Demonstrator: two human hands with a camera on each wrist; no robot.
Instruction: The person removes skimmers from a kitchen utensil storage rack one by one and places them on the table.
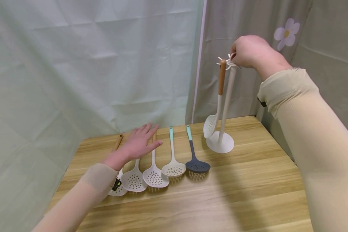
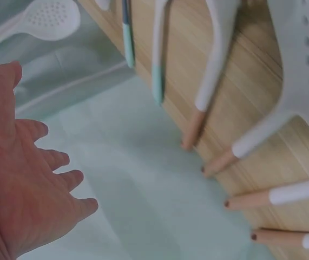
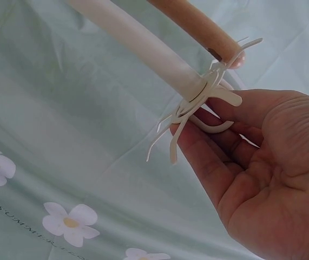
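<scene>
A white utensil stand rises from a round base at the table's back right. One white skimmer with a wooden handle hangs from its hook crown. My right hand is at the top of the stand, its lightly bent fingers touching the hooks from below and gripping nothing. My left hand lies flat, fingers spread, over the handles of several skimmers laid in a row. Whether it touches them I cannot tell. In the left wrist view my left hand shows its bare palm.
The row holds white skimmers, a cream one with a teal handle and a dark blue one. The wooden table ends at right beside a floral cloth. Pale green cloth hangs behind.
</scene>
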